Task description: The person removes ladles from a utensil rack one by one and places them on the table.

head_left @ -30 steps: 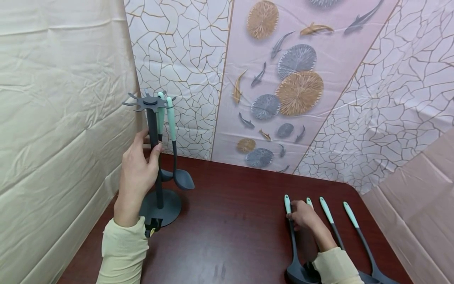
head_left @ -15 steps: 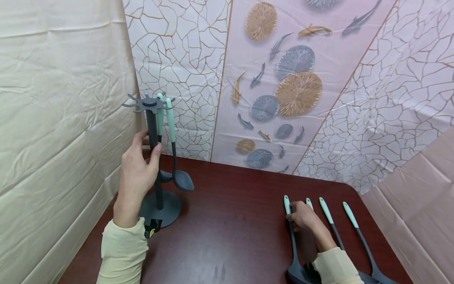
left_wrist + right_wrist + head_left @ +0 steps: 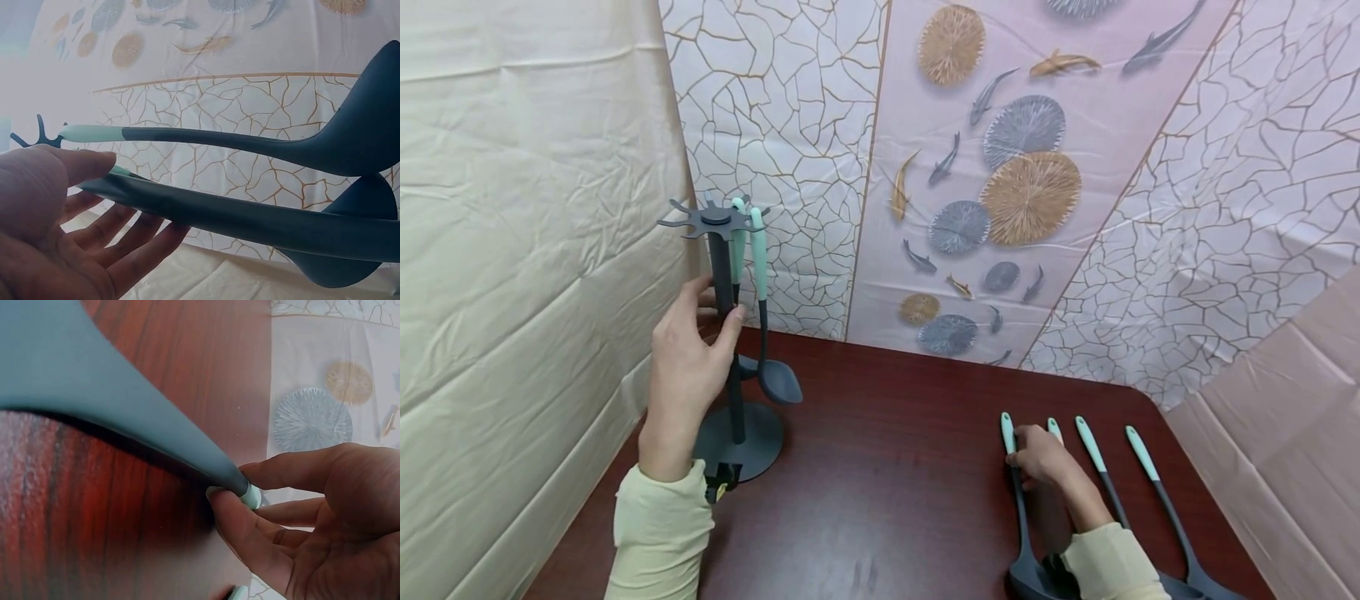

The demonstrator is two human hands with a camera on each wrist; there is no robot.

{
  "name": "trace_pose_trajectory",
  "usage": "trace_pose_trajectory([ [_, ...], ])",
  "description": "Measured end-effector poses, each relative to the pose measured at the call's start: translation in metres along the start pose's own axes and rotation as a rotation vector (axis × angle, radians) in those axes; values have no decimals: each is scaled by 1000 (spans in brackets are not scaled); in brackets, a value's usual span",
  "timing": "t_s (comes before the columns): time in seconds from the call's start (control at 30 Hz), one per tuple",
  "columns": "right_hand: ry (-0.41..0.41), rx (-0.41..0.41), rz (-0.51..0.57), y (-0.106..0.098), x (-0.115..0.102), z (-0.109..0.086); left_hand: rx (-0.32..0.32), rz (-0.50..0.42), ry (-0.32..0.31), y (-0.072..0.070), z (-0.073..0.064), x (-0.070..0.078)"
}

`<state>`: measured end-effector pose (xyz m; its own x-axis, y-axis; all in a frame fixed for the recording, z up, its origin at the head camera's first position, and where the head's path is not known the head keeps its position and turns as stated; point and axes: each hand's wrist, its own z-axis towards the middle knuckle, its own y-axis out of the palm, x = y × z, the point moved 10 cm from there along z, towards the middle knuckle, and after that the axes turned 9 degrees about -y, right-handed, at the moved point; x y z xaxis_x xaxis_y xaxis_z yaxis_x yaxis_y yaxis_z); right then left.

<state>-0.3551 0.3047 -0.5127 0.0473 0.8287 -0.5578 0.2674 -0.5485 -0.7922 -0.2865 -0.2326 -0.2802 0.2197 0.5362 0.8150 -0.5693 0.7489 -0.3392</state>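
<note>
My left hand grips the dark pole of a utensil stand, thumb on one side and fingers on the other. From its hooked top hang a mint-handled ladle and a second mint-handled utensil, partly behind the pole. In the left wrist view the ladle hangs beside the pole. My right hand pinches a grey cooking utensil between thumb and fingers, near where its mint handle meets the shaft. The right wrist view shows its wide shaft close over the table.
More mint-handled utensils lie to the right on the dark red table; one is mostly covered by my right hand. The stand's round base rests at the left. Patterned cloth hangs behind the table.
The ladle on the stand has swung slightly to the left. Both hands keep practically the same place and hold.
</note>
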Motion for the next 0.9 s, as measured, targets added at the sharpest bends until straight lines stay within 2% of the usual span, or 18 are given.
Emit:
trace_pose_trajectory([
  [0.17,2,7,8,-1,-2,-1,-25,37,-31,1,0,-4],
  [0.27,-12,24,-30,-5,-6,-2,-52,77,-36,4,0,-4],
  [0.5,-159,164,-328,-28,-42,-12,-70,110,-52,7,0,-5],
  [0.9,-250,378,-369,-50,-80,-23,-69,100,-68,7,0,-8],
])
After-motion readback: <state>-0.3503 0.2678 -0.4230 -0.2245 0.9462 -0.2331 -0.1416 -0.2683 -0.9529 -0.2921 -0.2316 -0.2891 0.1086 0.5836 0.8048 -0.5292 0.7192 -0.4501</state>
